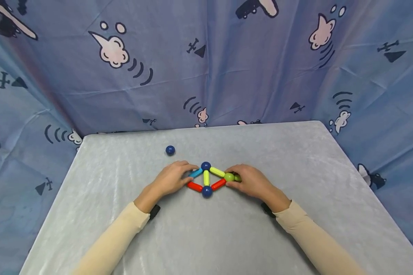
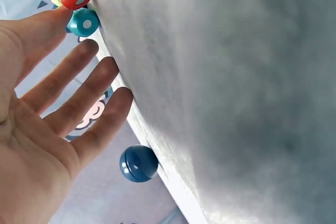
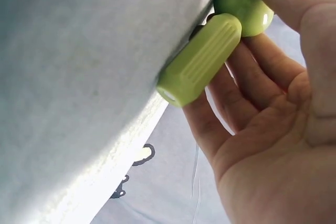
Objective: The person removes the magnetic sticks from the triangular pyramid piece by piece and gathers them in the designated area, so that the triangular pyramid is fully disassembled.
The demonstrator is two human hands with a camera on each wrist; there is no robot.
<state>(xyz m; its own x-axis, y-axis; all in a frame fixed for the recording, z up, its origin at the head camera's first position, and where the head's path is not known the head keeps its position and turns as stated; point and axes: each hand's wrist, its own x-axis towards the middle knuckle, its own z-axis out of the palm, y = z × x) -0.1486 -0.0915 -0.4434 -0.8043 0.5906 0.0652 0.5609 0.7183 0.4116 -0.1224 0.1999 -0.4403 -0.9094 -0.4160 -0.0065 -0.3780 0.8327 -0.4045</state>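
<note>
A flat diamond of magnetic rods and balls lies on the table. Its dark blue balls sit at the top and bottom, with a yellow-green rod between them. My left hand pinches the blue rod at the left corner, its thumb beside the end of a red rod; the index finger is largely hidden in the left wrist view. At the right corner my right hand pinches a green ball. From that ball a green rod sticks out toward the palm.
A loose dark blue ball lies behind the left hand. The table has a pale grey cloth top. Patterned blue curtains hang behind it and along both sides.
</note>
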